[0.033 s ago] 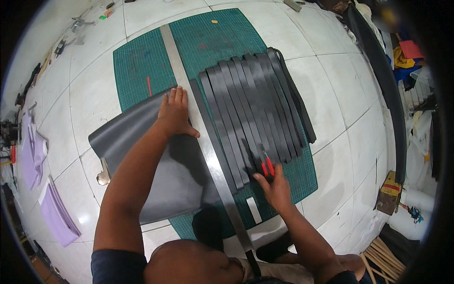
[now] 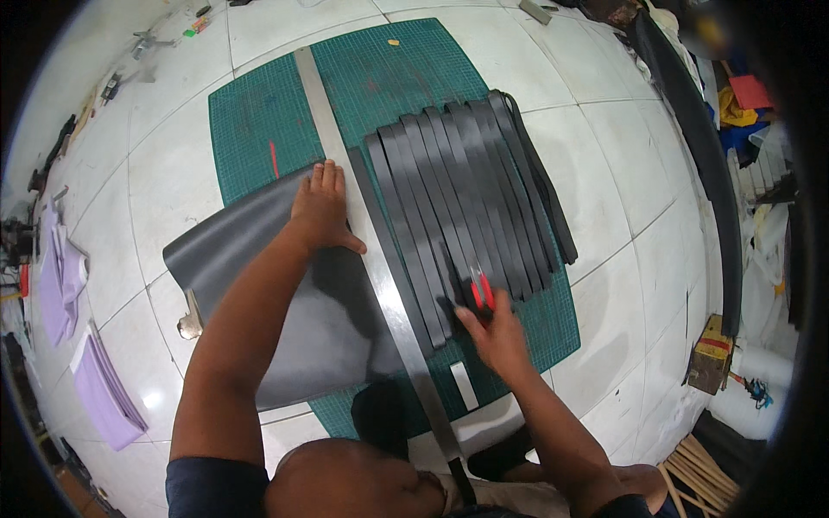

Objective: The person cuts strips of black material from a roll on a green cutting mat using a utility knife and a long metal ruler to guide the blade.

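My left hand (image 2: 325, 207) lies flat with its fingers stretched out, pressing at the left edge of a long metal ruler (image 2: 380, 276) and on a black leather-like sheet (image 2: 319, 345). The ruler runs lengthwise over the sheet's right side. In my right hand (image 2: 501, 337), closed fingers grip a red-handled hand tool (image 2: 481, 289) with a slim metal tip; its exact kind is unclear. This tool is above the lower ends of several black strips (image 2: 466, 198), laid side by side. A narrow black strip (image 2: 389, 224) lies along the ruler's right edge.
A green cutting mat (image 2: 259, 112) lies under the work on a white tiled floor (image 2: 622, 164). A small white piece (image 2: 464, 385) rests near my right wrist. Folded lilac cloth (image 2: 104, 388) is at the left; a long black roll (image 2: 691, 129) lies at the right.
My right hand and the red-handled tool have shifted slightly left and away from me. My left hand stays spread at the ruler, with the sheet and strips in place.
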Action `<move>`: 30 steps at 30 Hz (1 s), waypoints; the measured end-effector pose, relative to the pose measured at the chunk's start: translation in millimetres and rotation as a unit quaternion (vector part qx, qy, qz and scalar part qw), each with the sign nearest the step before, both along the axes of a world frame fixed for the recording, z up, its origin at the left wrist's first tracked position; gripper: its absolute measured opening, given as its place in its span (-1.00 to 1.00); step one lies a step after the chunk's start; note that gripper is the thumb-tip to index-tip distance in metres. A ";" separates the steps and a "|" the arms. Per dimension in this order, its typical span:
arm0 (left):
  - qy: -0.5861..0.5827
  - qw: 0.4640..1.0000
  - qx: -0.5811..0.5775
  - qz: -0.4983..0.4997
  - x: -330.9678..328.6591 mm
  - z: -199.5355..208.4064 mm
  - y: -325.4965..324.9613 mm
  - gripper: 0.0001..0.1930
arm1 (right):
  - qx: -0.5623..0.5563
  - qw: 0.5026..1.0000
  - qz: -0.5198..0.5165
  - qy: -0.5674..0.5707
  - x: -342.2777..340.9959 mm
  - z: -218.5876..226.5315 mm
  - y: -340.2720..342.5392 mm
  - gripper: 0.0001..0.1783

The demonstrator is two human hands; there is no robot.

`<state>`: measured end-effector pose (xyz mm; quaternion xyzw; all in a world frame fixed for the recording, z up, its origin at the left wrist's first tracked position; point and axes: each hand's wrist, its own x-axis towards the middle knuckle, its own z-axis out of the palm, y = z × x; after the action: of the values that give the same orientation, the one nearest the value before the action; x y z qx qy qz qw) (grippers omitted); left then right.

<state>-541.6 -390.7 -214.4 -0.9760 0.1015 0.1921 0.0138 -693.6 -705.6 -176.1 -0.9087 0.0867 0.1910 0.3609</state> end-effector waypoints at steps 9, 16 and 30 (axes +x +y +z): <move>0.063 0.998 0.009 0.012 4.7 1.3 -1.9 0.59 | -0.055 0.985 0.165 0.000 144.3 -15.2 150.7 -0.56; 0.069 0.998 0.006 0.011 2.1 -2.7 5.7 0.55 | -0.078 0.978 0.186 0.043 180.4 -24.4 194.3 -0.56; 0.039 0.999 0.038 -0.005 5.5 -0.2 -1.0 0.53 | -0.057 0.974 0.219 0.028 181.9 -35.6 186.0 -0.56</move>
<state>-536.2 -391.7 -214.6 -0.9661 0.0995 0.2333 0.0478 -511.7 -519.6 -211.7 -0.9189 -0.0934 0.2855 0.2555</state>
